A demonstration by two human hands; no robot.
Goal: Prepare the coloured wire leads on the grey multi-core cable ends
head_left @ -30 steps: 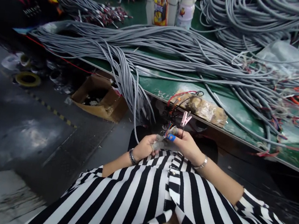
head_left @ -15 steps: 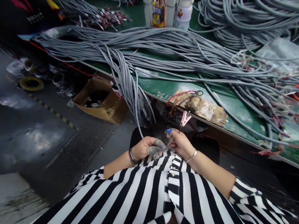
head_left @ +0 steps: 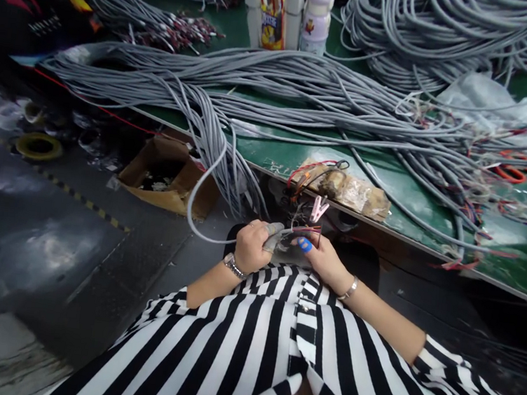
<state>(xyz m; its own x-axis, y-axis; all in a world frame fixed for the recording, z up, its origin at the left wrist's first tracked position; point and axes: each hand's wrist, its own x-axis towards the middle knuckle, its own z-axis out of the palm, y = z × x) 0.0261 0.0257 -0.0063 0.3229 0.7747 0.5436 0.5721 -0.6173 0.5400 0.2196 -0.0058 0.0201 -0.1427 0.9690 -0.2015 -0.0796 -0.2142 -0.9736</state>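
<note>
My left hand [head_left: 253,247] is closed around the stripped end of a grey cable [head_left: 192,198], which loops down from the bundle and enters the fist from the left. Thin coloured wires [head_left: 305,229] and pale loose strands stick out of this fist towards the right. Grey wrapping covers some left fingertips. My right hand [head_left: 327,263] is curled close beside the wires, blue tape around one finger; what its fingers grip is hidden. Just above it stands a pink clip-like piece [head_left: 320,209], a thin dark shaft below it; whether the hand holds it I cannot tell.
Bundles of grey cable [head_left: 269,73] cover the green table [head_left: 273,154]. A taped cardboard piece [head_left: 350,192] lies at its front edge. Orange-handled scissors [head_left: 511,170] and a plastic bag [head_left: 487,100] are at right, a bottle [head_left: 316,21] behind. An open carton [head_left: 165,176] sits below.
My left hand has turned over, knuckles up, and the cable now bows out to the left. Coloured wires show between the hands, which are slightly farther apart. The view has shifted a little.
</note>
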